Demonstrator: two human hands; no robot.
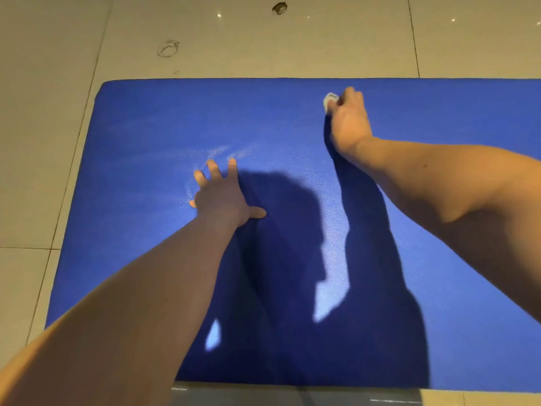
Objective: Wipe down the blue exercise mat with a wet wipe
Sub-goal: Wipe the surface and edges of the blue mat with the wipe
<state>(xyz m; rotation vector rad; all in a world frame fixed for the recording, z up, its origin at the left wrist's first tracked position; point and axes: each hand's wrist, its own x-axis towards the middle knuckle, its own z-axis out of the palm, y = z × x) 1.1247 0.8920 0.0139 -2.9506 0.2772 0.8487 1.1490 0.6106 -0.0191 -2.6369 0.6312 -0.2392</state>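
At 6 o'clock the near edge of the one blue exercise mat (pixel 140 127) lies straight on the tiled floor (pixel 44 142). A dark shadow (pixel 292 259) of the person covers the middle of the mat here.

Two hands are on the mat. The left hand (pixel 222 197), a little toward 9 o'clock from the centre, lies flat with its fingers straight and spread, holding nothing. There is open mat all around it, up to the left edge at 9 o'clock.

Farther, toward 1 o'clock, the right hand (pixel 349 121) has its fingers curled round the one wet wipe (pixel 329 99). The wipe is pressed on the mat, near the far edge, and only a small pale part of it shows.

The far edge runs across at 12 o'clock, with a rounded corner at 10 o'clock. At 3 o'clock the mat goes out of view.

Beyond the far edge, two marks are on the floor tiles: a ring mark (pixel 168 48) at 11 o'clock and a darker spot (pixel 279 8) at 12 o'clock.
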